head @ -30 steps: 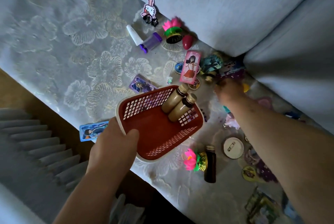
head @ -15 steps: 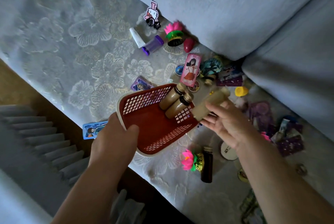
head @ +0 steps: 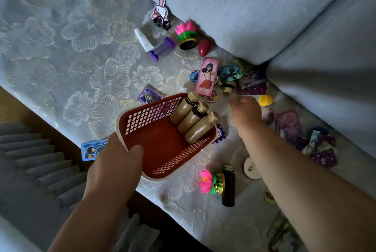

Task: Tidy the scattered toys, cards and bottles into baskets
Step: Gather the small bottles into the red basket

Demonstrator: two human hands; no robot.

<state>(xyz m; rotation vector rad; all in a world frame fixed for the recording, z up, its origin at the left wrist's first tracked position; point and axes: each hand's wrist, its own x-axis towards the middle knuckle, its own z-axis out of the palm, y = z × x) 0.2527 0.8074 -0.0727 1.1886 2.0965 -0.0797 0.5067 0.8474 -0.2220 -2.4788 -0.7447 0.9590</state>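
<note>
A third tan bottle now lies beside two others in the red basket, gripped at its near rim by the left hand, while the right hand, too blurred to judge its fingers, has swung back toward the clutter left on the sofa.

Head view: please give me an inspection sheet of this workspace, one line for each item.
Surface: flowered sofa seat.
Job's things: red basket holds three tan bottles; dark bottle, pink card and two lotus toys lie outside it.
Clutter: white tube, purple container, round badges.
Grippers: left hand grips the basket's rim; right hand hovers beside it, blurred, grasp unclear.
Cables: nothing seen.
Surroundings: sofa back cushions; wooden floor.
</note>
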